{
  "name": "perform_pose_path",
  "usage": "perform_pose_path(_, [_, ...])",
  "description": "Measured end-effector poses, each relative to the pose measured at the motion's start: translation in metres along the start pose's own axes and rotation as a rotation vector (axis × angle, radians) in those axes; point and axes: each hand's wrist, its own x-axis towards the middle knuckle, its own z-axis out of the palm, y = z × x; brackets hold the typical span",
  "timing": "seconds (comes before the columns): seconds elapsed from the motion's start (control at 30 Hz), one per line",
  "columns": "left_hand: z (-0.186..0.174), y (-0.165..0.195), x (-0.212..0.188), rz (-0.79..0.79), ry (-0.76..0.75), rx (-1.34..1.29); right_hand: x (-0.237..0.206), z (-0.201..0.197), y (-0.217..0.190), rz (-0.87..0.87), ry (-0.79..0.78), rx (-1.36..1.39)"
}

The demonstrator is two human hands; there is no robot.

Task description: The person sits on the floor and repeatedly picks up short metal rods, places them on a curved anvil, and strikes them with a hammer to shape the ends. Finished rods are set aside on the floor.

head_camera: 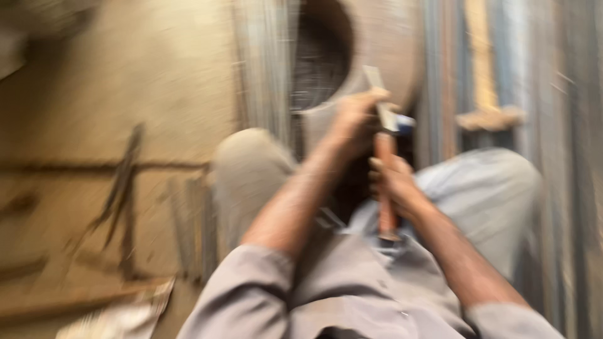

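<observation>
Right hand [394,179] gripping hammer [384,188] handle, left hand [355,119] clamped on flat metal strip [377,85]

Hands [377,150] hemmed: knees either side, round drum [377,44] ahead; open floor [125,81] left.

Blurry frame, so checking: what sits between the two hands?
In the head view, only the hammer handle spans from the right hand, gripping it, up toward the left hand by its head.
</observation>
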Motion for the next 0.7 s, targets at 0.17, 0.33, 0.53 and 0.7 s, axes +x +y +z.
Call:
perform_pose_path(0.17, [0.002, 0.059, -0.013, 0.373, -0.042, 0.097, 0.014, -0.015, 0.003, -0.041, -0.032, -0.07])
perform_pose_path(0.33, [-0.091, 0.182, -0.094, 0.719, 0.287, 0.562, 0.022, -0.025, 0.006, -0.053, -0.03, -0.087])
perform_pose_path(0.53, [-0.243, 0.13, -0.274, 0.487, 1.113, 1.161, 0.021, -0.022, 0.01, -0.061, 0.013, -0.195])
perform_pose_path(0.7, [-0.321, 0.067, -0.305, 0.145, 1.375, 1.302, 0.019, -0.017, 0.011, -0.061, 0.045, -0.245])
